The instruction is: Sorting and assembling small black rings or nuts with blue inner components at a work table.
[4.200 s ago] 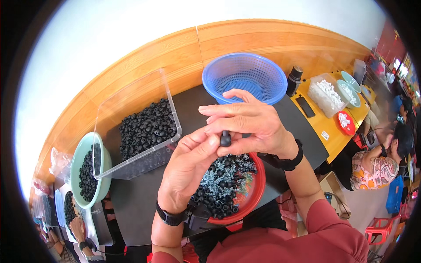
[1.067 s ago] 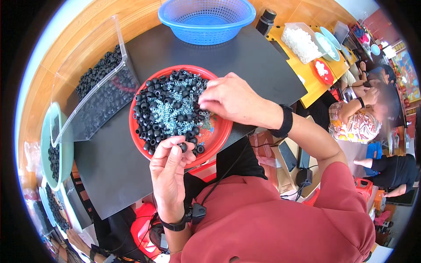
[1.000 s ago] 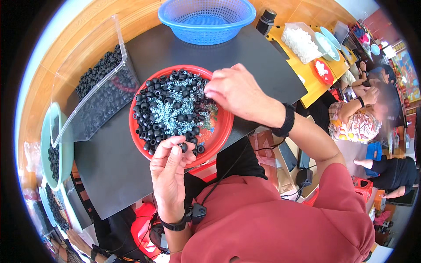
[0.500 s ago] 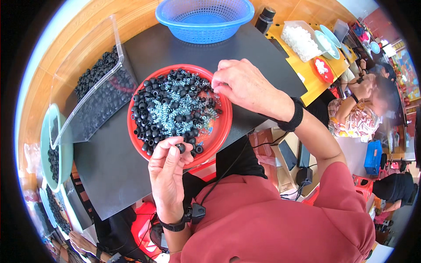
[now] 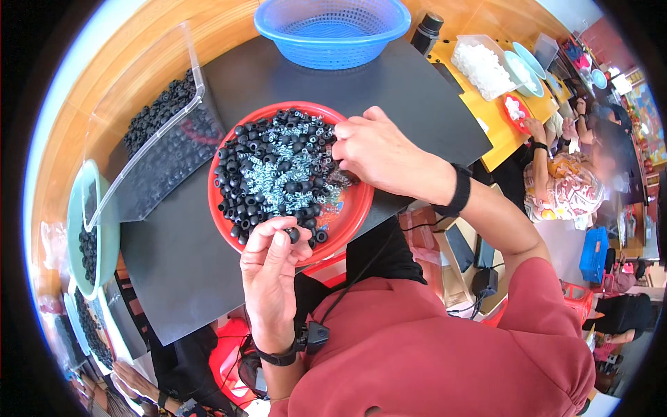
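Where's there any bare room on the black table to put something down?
On the black table, it's bare between the red bowl and blue basket, and left of the bowl, from the clear bin toward the near edge. The bowl is crowded: black beads, springs, the right hand at its right, the left hand at its near rim.

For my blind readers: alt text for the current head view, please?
A person's left hand pinches a black part; the right hand is over a red basin of black pieces and pale coils. A blue basket stands beyond.
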`<state>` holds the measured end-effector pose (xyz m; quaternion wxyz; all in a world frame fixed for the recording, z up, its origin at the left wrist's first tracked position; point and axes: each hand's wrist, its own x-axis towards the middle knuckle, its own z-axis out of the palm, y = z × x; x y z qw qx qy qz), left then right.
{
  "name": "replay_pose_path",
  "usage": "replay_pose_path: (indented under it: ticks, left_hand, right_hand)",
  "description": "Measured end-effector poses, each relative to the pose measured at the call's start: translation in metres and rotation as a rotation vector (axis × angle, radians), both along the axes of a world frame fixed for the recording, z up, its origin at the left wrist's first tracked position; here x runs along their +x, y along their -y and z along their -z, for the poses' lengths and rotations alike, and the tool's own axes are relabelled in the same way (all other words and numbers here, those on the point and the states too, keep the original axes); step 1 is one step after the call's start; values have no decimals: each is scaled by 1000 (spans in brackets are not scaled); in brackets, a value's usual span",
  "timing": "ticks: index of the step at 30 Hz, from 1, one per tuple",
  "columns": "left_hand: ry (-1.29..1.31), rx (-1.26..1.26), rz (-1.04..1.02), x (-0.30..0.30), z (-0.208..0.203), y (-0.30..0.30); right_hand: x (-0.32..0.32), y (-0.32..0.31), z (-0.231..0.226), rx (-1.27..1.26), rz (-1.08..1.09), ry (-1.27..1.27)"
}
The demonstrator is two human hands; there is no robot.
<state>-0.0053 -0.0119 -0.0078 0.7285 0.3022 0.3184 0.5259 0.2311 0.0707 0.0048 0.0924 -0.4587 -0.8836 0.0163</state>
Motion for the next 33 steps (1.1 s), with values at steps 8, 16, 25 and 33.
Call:
replay_pose_path:
  ticks: [8, 16, 25, 33]
  left_hand:
    - [-106, -32, 23, 16, -4, -5]
    - [138, -68, 61, 19, -1, -5]
    - [-4, 23, -11, 22, -3, -2]
    - [-62, 88, -8, 18, 1, 0]
  right_hand:
    - [-20, 31, -35, 54, -225, -473]
    - [-29, 38, -25, -265, -232, -904]
    - [-28, 41, -31, -20, -261, -711]
    - [-26, 45, -32, -27, -190, -735]
